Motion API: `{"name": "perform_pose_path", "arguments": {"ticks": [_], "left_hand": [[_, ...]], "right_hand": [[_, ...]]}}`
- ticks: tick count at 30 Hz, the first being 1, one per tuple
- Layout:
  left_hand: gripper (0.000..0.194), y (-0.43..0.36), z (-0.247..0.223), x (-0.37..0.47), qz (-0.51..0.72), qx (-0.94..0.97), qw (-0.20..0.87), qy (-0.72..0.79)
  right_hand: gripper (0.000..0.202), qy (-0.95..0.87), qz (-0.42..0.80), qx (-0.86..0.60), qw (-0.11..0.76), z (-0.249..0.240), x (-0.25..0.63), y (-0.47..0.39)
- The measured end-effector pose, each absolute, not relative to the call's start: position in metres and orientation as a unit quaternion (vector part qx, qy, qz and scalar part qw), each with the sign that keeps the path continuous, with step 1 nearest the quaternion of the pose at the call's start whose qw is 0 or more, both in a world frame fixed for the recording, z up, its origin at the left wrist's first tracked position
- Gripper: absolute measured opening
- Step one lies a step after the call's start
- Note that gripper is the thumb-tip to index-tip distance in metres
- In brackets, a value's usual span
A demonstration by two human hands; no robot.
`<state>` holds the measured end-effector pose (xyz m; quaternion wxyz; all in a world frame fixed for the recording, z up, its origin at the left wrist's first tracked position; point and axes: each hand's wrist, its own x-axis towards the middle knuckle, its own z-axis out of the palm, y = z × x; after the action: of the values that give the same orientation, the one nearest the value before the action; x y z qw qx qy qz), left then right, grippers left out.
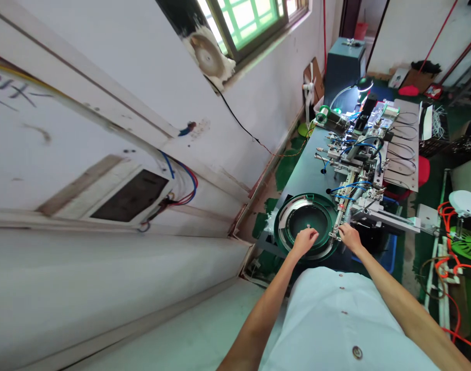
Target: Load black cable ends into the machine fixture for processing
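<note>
Here, left fingers (312, 234) and right fingers (343, 231) curled, grasp unclear, above grey bench (312, 161) near wall (268, 98).

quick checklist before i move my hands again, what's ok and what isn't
1. Left hand clear of the round green bowl: not ok, it is over the bowl.
2. Right hand clear of the metal rail: not ok, its fingers are at the near end.
3. Lamp at the machine's far end lit: ok.
4. Both forearms clear of the blue hoses: ok.
5. Left fingers empty: cannot tell, too small to see.
</note>
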<state>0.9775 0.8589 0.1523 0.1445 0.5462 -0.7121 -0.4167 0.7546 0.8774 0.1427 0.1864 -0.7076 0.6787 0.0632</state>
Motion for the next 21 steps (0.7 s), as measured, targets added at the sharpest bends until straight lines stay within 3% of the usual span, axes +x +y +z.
{"name": "perform_pose_path", "arguments": {"ticks": [21], "left_hand": [[0.017,0.863,0.150,0.983,-0.427,0.546,0.175,-0.699]], "right_hand": [[0.027,0.674,0.154,-0.700,0.178,0.141,0.768,0.850]]}}
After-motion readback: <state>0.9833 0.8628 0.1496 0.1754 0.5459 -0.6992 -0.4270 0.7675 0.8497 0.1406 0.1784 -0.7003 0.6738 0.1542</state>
